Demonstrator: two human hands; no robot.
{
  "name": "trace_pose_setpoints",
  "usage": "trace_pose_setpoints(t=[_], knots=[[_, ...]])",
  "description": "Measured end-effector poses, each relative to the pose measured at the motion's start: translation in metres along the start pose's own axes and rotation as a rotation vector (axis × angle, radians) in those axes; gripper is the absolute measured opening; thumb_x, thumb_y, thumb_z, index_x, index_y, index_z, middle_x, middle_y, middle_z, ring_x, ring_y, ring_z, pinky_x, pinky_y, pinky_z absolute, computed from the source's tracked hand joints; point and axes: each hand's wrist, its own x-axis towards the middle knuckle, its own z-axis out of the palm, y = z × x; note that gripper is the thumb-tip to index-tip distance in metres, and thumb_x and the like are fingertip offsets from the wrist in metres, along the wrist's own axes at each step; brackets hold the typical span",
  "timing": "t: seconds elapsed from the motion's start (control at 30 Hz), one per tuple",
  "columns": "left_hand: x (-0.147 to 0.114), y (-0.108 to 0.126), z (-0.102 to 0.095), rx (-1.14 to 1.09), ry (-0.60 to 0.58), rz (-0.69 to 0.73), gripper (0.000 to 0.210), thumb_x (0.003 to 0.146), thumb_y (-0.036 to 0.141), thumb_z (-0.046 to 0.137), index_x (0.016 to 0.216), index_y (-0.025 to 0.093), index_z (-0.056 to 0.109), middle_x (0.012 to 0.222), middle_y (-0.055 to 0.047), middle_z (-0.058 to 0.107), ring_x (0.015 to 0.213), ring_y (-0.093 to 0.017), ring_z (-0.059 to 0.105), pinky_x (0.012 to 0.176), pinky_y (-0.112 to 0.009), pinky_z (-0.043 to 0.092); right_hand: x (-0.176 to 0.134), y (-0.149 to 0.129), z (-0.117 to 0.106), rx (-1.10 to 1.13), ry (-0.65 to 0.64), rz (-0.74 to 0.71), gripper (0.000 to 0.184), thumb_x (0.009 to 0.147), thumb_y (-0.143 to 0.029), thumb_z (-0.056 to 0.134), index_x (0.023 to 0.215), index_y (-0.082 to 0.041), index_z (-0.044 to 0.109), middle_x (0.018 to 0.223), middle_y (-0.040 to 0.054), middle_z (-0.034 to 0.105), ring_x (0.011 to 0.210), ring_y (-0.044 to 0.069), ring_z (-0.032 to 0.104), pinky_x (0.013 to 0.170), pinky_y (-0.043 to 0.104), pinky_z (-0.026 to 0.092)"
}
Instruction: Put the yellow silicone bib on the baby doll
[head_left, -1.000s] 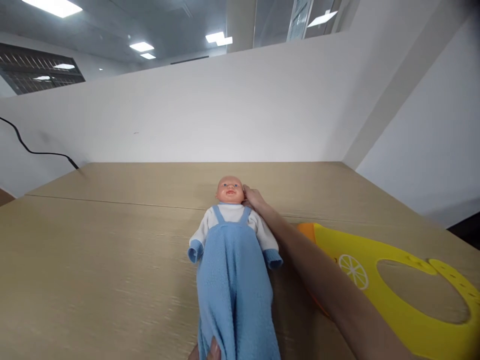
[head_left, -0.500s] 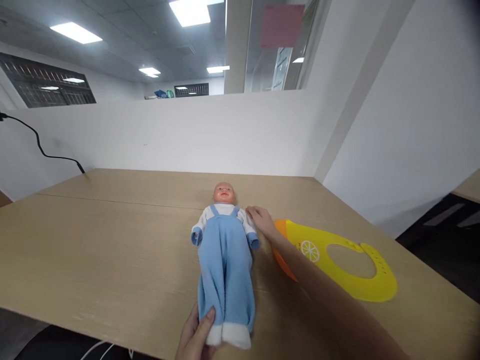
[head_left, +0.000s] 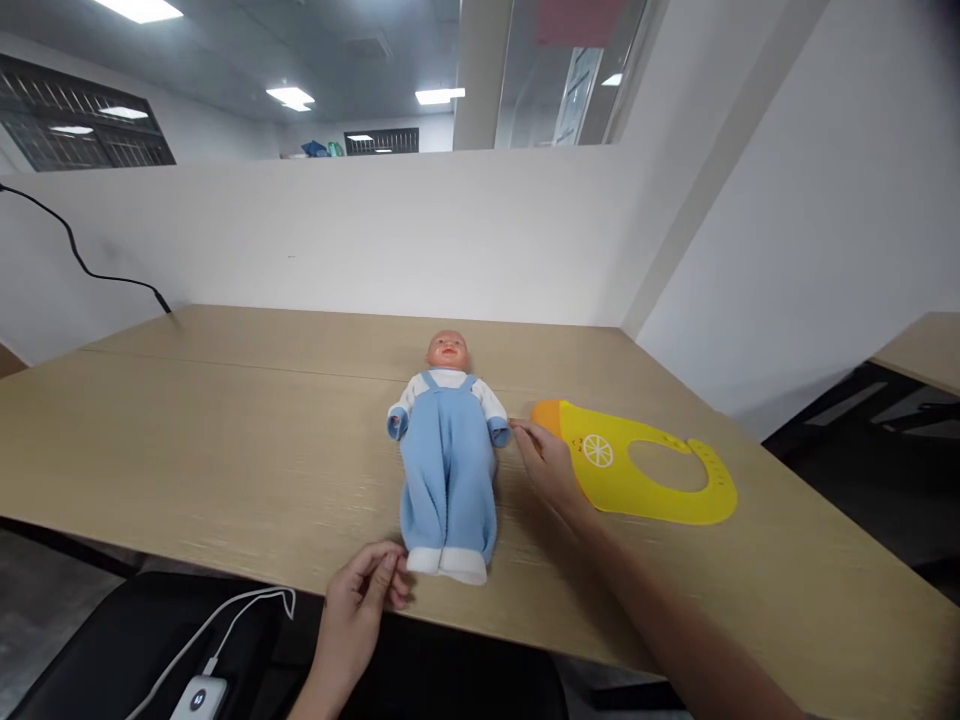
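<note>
Head view: a doll (head_left: 448,450) in blue dungarees and a white shirt lies on its back on the wooden desk (head_left: 187,430), head toward the white partition (head_left: 337,240), white-cuffed feet at the desk's near edge. The left hand (head_left: 364,598) sits just beside the doll's feet, at the desk edge on their left; its fingers are loosely curled, fingertips close to the white cuff, and whether they pinch the cloth cannot be told. The right hand (head_left: 547,462) lies on the desk just right of the doll's near sleeve, fingers stretched flat and holding nothing, index tip touching or almost touching the sleeve. A yellow bib (head_left: 645,470) with a lemon print lies flat to the right of the doll, just beyond that hand.

Compared with 0.5 s ago, the left hand has let go of the doll's leg end, which its thumb then lay over, and has drawn back to the edge; the right hand has slid from the doll's shoulder down toward its sleeve. 1 s ago it was at the doll's head.

Left of the doll and below the desk edge, a white cable (head_left: 225,620) runs to a small device (head_left: 196,697). A black cable (head_left: 75,260) hangs on the partition, far left of the doll.
</note>
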Motion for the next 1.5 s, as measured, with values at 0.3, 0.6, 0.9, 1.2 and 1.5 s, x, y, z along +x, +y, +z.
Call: trace_pose_setpoints(t=[0.3, 0.6, 0.9, 1.2, 1.5], knots=[[0.005, 0.001, -0.004, -0.041, -0.043, -0.049, 0.028, 0.077, 0.042, 0.065, 0.081, 0.014, 0.066, 0.064, -0.003, 0.066, 0.054, -0.012, 0.059, 0.054, -0.024, 0.050, -0.002, 0.002, 0.006, -0.014, -0.043, 0.057, 0.035, 0.087, -0.041, 0.043, 0.097, -0.017, 0.066, 0.103, 0.0090, 0.068, 0.096, 0.022, 0.061, 0.089, 0.037, 0.044], [0.003, -0.002, -0.005, -0.012, -0.034, -0.025, 0.028, 0.077, 0.041, 0.065, 0.079, 0.014, 0.068, 0.058, -0.002, 0.064, 0.048, -0.011, 0.057, 0.050, -0.022, 0.050, -0.003, 0.005, 0.008, -0.034, -0.058, 0.066, 0.035, 0.086, -0.041, 0.042, 0.096, -0.017, 0.066, 0.102, 0.0092, 0.069, 0.095, 0.022, 0.062, 0.087, 0.036, 0.045], [-0.005, -0.007, -0.002, -0.013, 0.050, -0.052, 0.033, 0.071, 0.045, 0.068, 0.082, 0.014, 0.071, 0.069, -0.006, 0.069, 0.046, -0.011, 0.054, 0.037, -0.021, 0.046, -0.002, 0.004, 0.008, -0.042, -0.080, 0.079, 0.035, 0.085, -0.042, 0.043, 0.093, -0.018, 0.067, 0.099, 0.0095, 0.070, 0.094, 0.023, 0.063, 0.086, 0.037, 0.046], [0.008, 0.007, -0.013, 0.055, 0.228, 0.012, 0.034, 0.065, 0.046, 0.072, 0.077, 0.015, 0.069, 0.061, -0.004, 0.067, 0.040, -0.010, 0.051, 0.032, -0.019, 0.039, 0.000, 0.009, 0.009, -0.047, -0.081, 0.092, 0.035, 0.084, -0.043, 0.043, 0.091, -0.018, 0.067, 0.096, 0.0088, 0.070, 0.089, 0.024, 0.063, 0.083, 0.036, 0.047], [0.077, 0.033, -0.018, 0.146, 0.272, 0.088, 0.029, 0.068, 0.040, 0.068, 0.075, 0.013, 0.069, 0.062, -0.005, 0.067, 0.046, -0.011, 0.053, 0.044, -0.021, 0.044, 0.000, 0.009, 0.011, -0.039, -0.084, 0.109, 0.031, 0.085, -0.040, 0.042, 0.091, -0.018, 0.064, 0.094, 0.0089, 0.069, 0.087, 0.022, 0.063, 0.081, 0.035, 0.047]])
